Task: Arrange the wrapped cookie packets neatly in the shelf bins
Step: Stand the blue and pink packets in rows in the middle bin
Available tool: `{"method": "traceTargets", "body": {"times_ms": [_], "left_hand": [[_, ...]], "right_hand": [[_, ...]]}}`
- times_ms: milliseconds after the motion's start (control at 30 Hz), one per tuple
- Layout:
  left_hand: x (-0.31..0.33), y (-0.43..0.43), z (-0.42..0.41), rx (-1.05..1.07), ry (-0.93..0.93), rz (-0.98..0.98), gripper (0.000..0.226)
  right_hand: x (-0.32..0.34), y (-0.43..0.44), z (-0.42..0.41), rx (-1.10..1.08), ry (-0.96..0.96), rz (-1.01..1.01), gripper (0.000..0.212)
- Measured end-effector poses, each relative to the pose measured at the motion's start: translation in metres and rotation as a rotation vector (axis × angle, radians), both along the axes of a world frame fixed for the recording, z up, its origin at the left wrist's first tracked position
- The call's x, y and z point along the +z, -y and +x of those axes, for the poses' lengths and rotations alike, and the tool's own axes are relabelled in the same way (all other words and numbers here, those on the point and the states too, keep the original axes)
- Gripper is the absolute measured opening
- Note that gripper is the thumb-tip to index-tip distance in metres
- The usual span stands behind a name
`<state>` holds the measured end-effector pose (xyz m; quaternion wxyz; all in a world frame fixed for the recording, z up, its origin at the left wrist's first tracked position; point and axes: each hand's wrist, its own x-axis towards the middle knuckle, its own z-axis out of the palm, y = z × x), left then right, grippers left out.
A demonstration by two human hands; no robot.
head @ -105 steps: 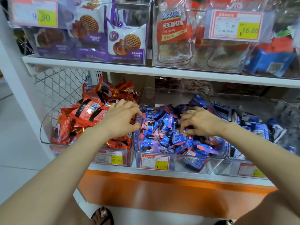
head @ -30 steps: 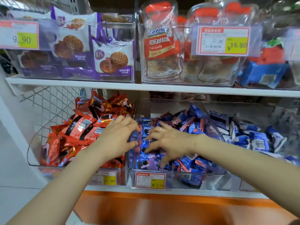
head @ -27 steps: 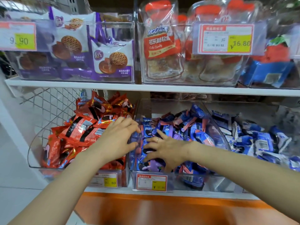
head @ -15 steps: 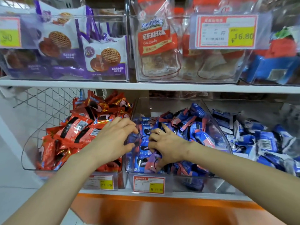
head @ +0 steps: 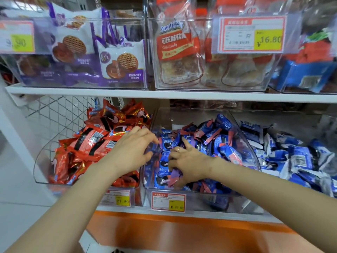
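Blue cookie packets (head: 215, 143) heaped in the clear middle bin (head: 198, 195) on the lower shelf (head: 209, 213), right hand (head: 187, 159) curled closed on a few packets, left hand (head: 133, 152) laid open at the divide beside red packets (head: 87, 143).

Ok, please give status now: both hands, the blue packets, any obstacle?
Left hand open, at the red/blue bin divide. Right hand curled on blue packets in middle bin, grip unclear. Nothing in the way.
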<state>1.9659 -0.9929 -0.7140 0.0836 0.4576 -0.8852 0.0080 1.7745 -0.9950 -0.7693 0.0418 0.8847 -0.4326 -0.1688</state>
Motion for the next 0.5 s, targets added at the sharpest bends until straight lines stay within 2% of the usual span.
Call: {"method": "traceTargets", "body": {"times_ms": [100,267,400,433,500], "left_hand": [[0.0,0.0,0.002,0.004,-0.015,0.025,0.037],[0.002,-0.001,0.004,0.001,-0.02,0.039,0.036],[0.002,-0.002,0.005,-0.004,-0.021,0.037,0.035],[0.002,-0.002,0.005,-0.006,-0.025,0.038,0.035],[0.002,-0.003,0.006,-0.011,-0.031,0.042,0.035]], "right_hand": [[0.011,0.0,-0.022,-0.014,-0.019,0.002,0.072],[0.011,-0.007,-0.03,0.025,0.012,-0.015,0.049],[0.01,-0.007,-0.028,-0.012,0.196,-0.026,0.024],[0.011,-0.007,-0.029,-0.042,0.235,-0.024,0.024],[0.014,-0.009,-0.027,-0.068,0.223,-0.011,0.037]]}}
